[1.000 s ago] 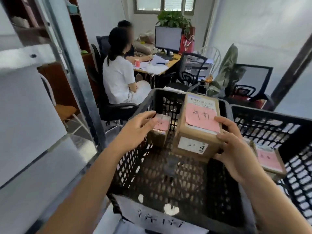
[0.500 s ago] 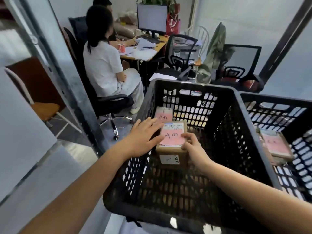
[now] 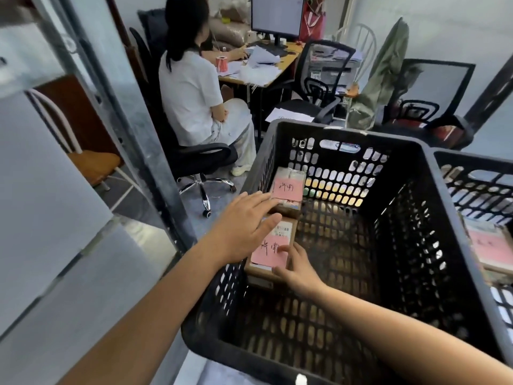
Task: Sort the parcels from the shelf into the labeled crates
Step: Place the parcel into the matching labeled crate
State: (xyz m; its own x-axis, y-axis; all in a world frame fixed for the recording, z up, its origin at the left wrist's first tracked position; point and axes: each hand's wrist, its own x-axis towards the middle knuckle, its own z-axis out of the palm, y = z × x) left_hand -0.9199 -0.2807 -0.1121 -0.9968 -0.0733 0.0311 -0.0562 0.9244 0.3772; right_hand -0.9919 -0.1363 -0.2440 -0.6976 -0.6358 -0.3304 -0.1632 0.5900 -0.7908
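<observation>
right grip [image 3: 297, 269]: grasping the near parcel [image 3: 273, 252] at its near right corner, fingers on its pink label, likely seating it flat.
near parcel: centre of frame, on the crate [image 3: 347, 133] floor by its left wall.
left grip [image 3: 244, 218]: released, flat, fingertips by the far parcel [image 3: 288, 190], likely steadying.

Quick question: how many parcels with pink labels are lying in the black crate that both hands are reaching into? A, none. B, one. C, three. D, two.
D: two lie along the left wall of the crate, a far parcel and a near parcel, each with a pink label on top.
</observation>
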